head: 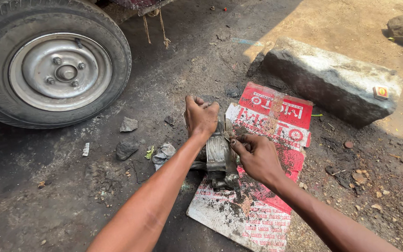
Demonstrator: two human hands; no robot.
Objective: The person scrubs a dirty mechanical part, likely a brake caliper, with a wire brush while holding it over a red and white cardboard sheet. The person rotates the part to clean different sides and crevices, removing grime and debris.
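Greasy grey metal part [220,158] stands on red-and-white printed sheet [262,186], flat on oily dirt ground [71,186]. Your left hand [201,116] curled shut over part's top end, fingers wrapped tight. Your right hand [256,156] against part's right side, thumb and fingertips pinched at its edge; what they pinch, cannot tell. Vehicle wheel [52,65] far left, stone block [336,81] upper right, crumpled rag [164,154] just left of part.

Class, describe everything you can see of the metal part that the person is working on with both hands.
The metal part is a grey, greasy, blocky casting with smaller fittings at its lower end, caked in dirt. It stands on a red and white printed sheet lying on the oily ground. The left hand grips its top from above; the right hand pinches at its upper side with the fingers. Its far side is hidden.
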